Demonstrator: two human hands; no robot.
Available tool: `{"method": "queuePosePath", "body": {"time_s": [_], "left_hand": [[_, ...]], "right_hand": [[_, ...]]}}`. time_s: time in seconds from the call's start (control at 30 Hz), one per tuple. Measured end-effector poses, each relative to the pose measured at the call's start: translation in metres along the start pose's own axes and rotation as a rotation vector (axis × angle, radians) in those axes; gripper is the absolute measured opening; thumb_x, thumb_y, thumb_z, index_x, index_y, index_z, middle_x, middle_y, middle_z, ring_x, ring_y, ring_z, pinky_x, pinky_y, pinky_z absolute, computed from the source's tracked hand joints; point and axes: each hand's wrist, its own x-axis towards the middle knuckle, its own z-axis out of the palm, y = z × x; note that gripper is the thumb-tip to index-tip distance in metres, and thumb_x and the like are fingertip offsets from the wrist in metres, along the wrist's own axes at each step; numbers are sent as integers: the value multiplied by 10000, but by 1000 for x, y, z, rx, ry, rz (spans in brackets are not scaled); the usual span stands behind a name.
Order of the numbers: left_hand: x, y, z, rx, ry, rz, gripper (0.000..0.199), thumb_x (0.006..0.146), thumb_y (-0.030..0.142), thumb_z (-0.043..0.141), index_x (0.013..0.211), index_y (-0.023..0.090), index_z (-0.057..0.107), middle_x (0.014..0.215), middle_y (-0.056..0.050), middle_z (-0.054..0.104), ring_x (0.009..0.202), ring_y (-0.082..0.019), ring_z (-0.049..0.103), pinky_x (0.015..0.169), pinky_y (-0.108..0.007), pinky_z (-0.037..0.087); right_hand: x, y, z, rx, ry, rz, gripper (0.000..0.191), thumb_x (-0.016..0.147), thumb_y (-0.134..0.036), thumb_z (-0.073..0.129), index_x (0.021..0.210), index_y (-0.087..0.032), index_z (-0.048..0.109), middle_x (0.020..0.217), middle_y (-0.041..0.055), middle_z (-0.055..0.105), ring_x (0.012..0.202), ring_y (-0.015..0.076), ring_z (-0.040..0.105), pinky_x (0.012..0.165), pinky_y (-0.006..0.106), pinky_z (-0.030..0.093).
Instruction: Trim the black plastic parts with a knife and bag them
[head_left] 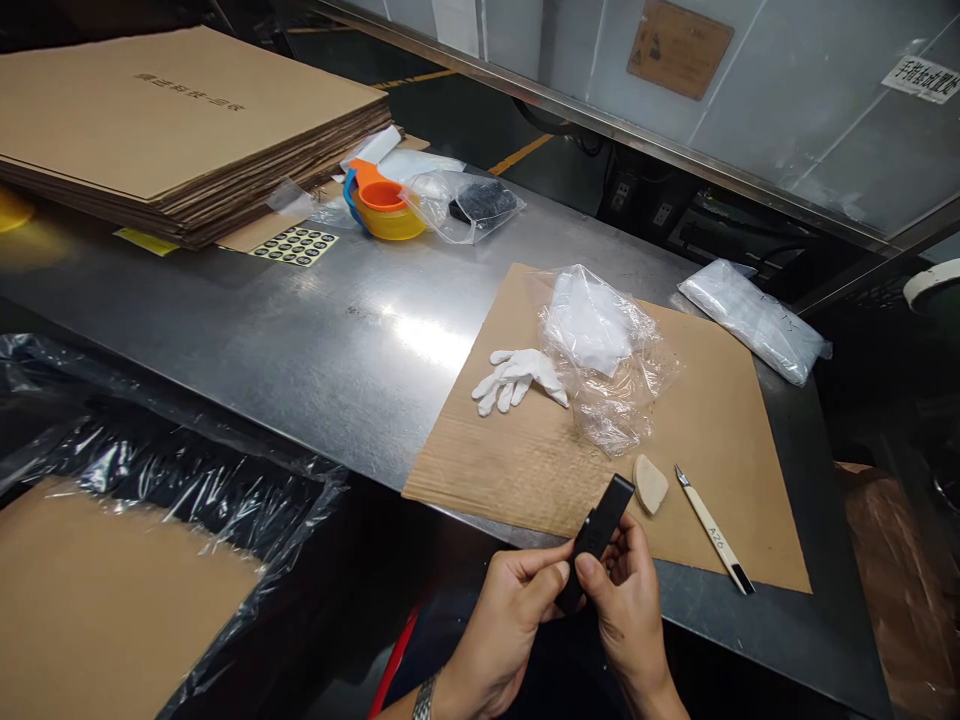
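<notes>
A slim black rectangular part (598,527) is held between both hands just in front of the table's near edge. My left hand (506,625) pinches its lower left side with thumb and fingers. On the other side, my right hand (634,610) grips it, thumb in front and fingers behind. Beyond it on the cardboard sheet (517,480) lie a beige wedge-shaped piece (650,485) and a white-handled craft knife (712,530) marked A26. The knife's blade points away from me. What exactly the black part is, I cannot make out.
A white glove (520,380) and a clear plastic bag (592,330) with white contents lie on the cardboard. Farther left stand stacked cardboard sheets (187,110), a yellow cup (390,222) and a sticker sheet (294,245). A plastic-lined box (112,600) is at lower left.
</notes>
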Motion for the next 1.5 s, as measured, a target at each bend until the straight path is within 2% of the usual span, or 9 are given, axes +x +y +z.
{"method": "queuePosePath", "body": {"time_s": [0.17, 0.3, 0.53, 0.7, 0.93, 1.1, 1.27, 1.37, 1.5], "left_hand": [[0, 2, 2, -8, -15, -6, 273, 780, 320, 629, 978, 156, 719, 782, -82, 697, 738, -181, 575, 682, -291, 445], [-1, 4, 2, 10, -22, -22, 310, 798, 362, 599, 997, 153, 711, 853, -105, 706, 832, -224, 592, 729, -329, 471], [-2, 7, 3, 55, -13, -27, 309, 832, 359, 560, 1026, 161, 696, 881, -96, 711, 804, -189, 582, 756, -332, 485], [-4, 6, 1, 78, -4, -33, 318, 814, 376, 581, 1032, 172, 693, 905, -99, 712, 831, -201, 588, 753, -329, 498], [-5, 7, 0, 121, 18, -40, 360, 776, 409, 617, 1042, 176, 687, 883, -96, 716, 883, -243, 595, 763, -366, 519], [-8, 6, -3, 191, 24, -40, 402, 756, 448, 622, 1047, 176, 683, 888, -97, 722, 882, -265, 622, 770, -385, 532], [-11, 6, -6, 230, 66, 0, 365, 713, 435, 670, 1000, 211, 703, 942, -97, 725, 906, -290, 641, 758, -392, 556], [-15, 6, -4, 238, 95, 41, 347, 707, 436, 675, 985, 230, 709, 968, -95, 723, 866, -281, 658, 760, -398, 562], [-18, 6, -1, 272, 114, 84, 322, 702, 441, 675, 945, 238, 727, 1000, -96, 715, 875, -285, 661, 756, -380, 568]], "right_hand": [[3, 1, -1, 56, -8, 18, 515, 692, -397, 722, 1101, -225, 461, 904, 21, 583, 781, 160, 546, 675, 264, 452], [6, 4, -4, 102, -11, 52, 458, 713, -398, 703, 1078, -220, 490, 889, 21, 578, 780, 160, 533, 653, 253, 444], [7, 3, -5, 162, -29, 109, 417, 740, -396, 679, 1081, -220, 517, 879, 13, 567, 777, 153, 515, 673, 247, 440], [7, 0, -5, 207, -25, 148, 422, 730, -398, 686, 1082, -217, 541, 921, 33, 595, 826, 178, 541, 726, 277, 447], [9, -4, -5, 249, -39, 191, 337, 713, -419, 695, 964, -220, 591, 760, 2, 610, 598, 132, 529, 562, 244, 435], [9, -7, -5, 283, -46, 262, 369, 706, -437, 697, 969, -192, 610, 828, 36, 657, 718, 182, 598, 642, 283, 478], [8, 0, -10, 422, 28, 370, 337, 684, -474, 698, 847, -181, 666, 767, 44, 682, 698, 206, 627, 649, 332, 505], [9, 4, -13, 502, 7, 431, 379, 689, -512, 672, 840, -165, 696, 770, 56, 694, 677, 204, 632, 651, 341, 509], [9, 3, -11, 585, 7, 432, 358, 672, -502, 680, 785, -163, 710, 767, 54, 698, 664, 183, 624, 654, 314, 500]]}}
